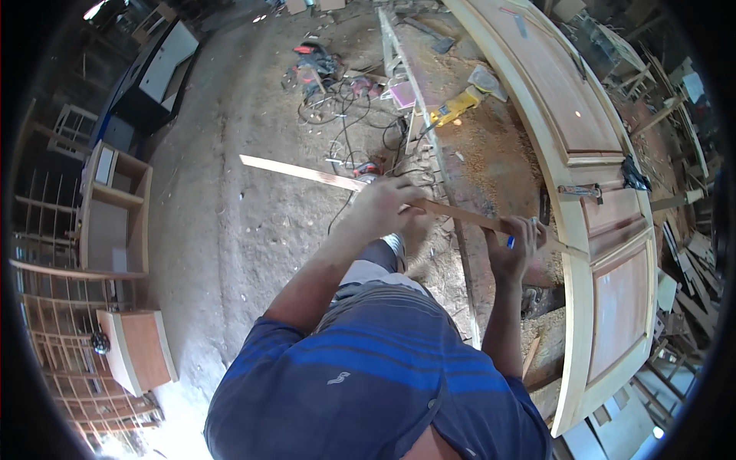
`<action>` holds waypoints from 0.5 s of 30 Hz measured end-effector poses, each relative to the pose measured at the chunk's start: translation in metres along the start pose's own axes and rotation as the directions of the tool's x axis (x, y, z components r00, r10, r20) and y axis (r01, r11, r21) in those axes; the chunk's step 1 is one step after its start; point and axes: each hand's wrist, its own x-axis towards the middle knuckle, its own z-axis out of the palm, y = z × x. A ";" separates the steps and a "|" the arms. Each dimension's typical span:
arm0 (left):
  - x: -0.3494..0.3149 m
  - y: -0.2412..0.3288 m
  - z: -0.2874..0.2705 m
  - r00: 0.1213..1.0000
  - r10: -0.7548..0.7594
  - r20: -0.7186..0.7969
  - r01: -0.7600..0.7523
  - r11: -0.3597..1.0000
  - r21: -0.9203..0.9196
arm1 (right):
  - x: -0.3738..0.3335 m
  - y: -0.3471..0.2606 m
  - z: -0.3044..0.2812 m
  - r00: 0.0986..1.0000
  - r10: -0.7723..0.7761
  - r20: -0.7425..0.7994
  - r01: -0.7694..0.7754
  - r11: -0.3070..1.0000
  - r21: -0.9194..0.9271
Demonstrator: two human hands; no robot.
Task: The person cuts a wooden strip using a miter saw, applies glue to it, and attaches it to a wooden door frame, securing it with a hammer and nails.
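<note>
A long, thin wooden strip (303,170) runs from left to right in front of my body, its right end reaching the wooden panel door (570,307). My left hand (386,205) is closed around the strip near its middle. Farther right, my right hand (520,249) is closed on the strip close to the door's near edge. A small blue object (510,241) shows between the right fingers; its kind is too small to tell. The door lies on the workbench, with a metal tool (581,192) and a black item (635,173) on it.
The bench (491,172) carries sawdust, a yellow tool (458,106) and a hammer-like tool (433,34). Red and black power tools (314,61) with tangled cables lie on the floor. Wooden cabinet frames (115,207) stand at left; scrap wood (694,284) is piled at right.
</note>
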 end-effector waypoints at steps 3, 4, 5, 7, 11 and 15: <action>-0.030 -0.016 -0.036 0.991 -0.080 -0.106 0.087 0.994 0.065 | 0.020 -0.037 0.027 0.995 -0.058 0.076 0.050 0.993 0.103; -0.038 -0.022 -0.046 0.983 -0.125 -0.136 0.135 0.989 0.065 | 0.026 -0.048 0.037 0.992 -0.074 0.105 0.058 0.988 0.143; -0.045 -0.033 -0.054 0.972 -0.150 -0.183 0.167 0.983 0.082 | 0.034 -0.058 0.047 0.987 -0.090 0.133 0.065 0.981 0.181; -0.058 -0.052 -0.074 0.961 -0.167 -0.222 0.196 0.974 0.112 | 0.049 -0.083 0.066 0.976 -0.141 0.167 0.106 0.973 0.204; -0.073 -0.102 -0.112 0.924 -0.180 -0.337 0.245 0.956 0.162 | 0.087 -0.131 0.120 0.947 -0.241 0.212 0.181 0.946 0.270; -0.080 -0.179 -0.152 0.884 -0.182 -0.431 0.278 0.945 0.170 | 0.132 -0.177 0.202 0.924 -0.340 0.174 0.279 0.912 0.300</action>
